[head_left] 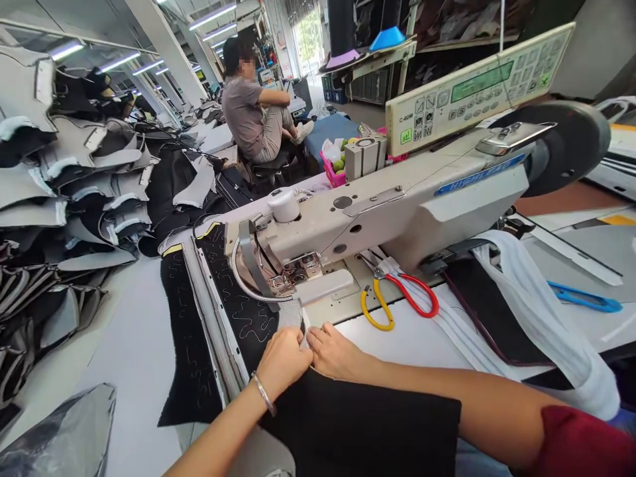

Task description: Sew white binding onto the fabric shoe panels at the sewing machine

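My left hand (284, 358) is closed at the near edge of the sewing machine (348, 225), pinching a pale strip (305, 324) together with the edge of black fabric (368, 417). Right beside it my right hand (335, 351) grips the same strip and fabric edge, its fingers touching the left hand's. The strip runs up toward the needle area. Under and left of the machine head lies a black panel with wavy stitching (238, 291), a grey band (211, 318) along it. The black fabric drapes down toward my lap. What sits inside my fingers is partly hidden.
Scissors with red and yellow handles (392, 301) lie on the machine bed. White webbing (551, 318) and a blue thread snipper (583, 296) are at the right. Stacked cut panels (74, 179) fill the left. A person (258, 106) sits beyond the machine. A pink basket (332, 167) stands behind it.
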`<state>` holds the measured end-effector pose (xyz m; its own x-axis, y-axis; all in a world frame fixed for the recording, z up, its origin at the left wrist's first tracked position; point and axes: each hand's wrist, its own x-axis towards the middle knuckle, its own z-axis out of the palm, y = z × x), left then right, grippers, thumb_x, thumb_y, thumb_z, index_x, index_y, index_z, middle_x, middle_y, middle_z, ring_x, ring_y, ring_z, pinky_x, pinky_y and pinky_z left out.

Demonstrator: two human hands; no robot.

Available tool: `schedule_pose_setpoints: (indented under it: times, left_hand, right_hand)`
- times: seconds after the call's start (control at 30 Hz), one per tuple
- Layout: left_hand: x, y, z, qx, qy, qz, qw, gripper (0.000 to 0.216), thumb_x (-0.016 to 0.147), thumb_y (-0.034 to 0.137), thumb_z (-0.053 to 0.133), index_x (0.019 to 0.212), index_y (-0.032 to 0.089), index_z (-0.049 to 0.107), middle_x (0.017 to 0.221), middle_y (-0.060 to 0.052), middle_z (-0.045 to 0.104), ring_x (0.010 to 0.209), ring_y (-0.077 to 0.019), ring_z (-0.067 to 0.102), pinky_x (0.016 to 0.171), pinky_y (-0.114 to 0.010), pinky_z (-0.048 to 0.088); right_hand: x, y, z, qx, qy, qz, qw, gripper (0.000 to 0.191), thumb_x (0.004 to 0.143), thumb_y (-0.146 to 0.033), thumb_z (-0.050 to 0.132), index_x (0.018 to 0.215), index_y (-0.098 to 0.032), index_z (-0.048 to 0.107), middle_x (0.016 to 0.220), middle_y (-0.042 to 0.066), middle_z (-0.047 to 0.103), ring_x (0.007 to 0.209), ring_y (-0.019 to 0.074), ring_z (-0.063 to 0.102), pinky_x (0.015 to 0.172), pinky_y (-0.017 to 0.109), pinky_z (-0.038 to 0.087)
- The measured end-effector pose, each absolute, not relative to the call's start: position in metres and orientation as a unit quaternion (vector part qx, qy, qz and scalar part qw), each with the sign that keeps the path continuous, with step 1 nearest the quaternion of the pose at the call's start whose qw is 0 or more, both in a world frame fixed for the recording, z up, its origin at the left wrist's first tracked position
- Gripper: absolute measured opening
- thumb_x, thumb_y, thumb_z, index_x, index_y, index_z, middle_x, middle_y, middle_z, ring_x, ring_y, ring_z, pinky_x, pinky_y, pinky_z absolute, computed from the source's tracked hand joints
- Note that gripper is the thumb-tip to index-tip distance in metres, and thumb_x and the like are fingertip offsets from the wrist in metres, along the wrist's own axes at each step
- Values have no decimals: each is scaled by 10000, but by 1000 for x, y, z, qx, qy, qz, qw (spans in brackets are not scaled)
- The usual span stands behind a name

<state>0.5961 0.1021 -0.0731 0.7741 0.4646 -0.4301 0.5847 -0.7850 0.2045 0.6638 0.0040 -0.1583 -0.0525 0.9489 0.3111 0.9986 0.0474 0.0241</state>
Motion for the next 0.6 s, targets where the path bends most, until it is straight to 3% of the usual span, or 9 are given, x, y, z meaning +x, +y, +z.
schedule_pose_setpoints:
  times: [0.13,0.27,0.4,0.6]
  left_hand:
    - [596,108,-73,938,267,-144,165,133,549,95,392,520,194,307,599,27,362,590,-114,355,578,-251,256]
    - [590,120,-73,907,264,-131,302,128,523,121,377,490,194,277,542,50,314,534,-94,321,543,-232,253]
    - [591,120,-65,872,269,-145,383,57,521,175,381,488,195,339,503,51,354,542,-111,379,558,-226,318]
    - [597,108,-67,875,278,-141,370,47,536,213,427,497,199,405,496,44,424,638,-160,505,718,-267,398]
  right_hand:
    - [664,5,-163,-687,-708,-113,122,178,790,-146,451,669,-114,577,789,114,583,739,209,484,568,323,282]
    - [664,6,-157,-701,-689,-113,144,216,825,-155,403,706,-98,574,735,120,577,691,203,476,555,319,268]
    - [662,4,-154,-706,-674,-119,182,244,835,-181,380,707,-100,571,726,121,578,672,208,477,551,319,265]
    - [657,11,-160,-722,-632,-124,251,294,843,-272,380,728,-105,592,690,101,587,617,187,467,535,312,247]
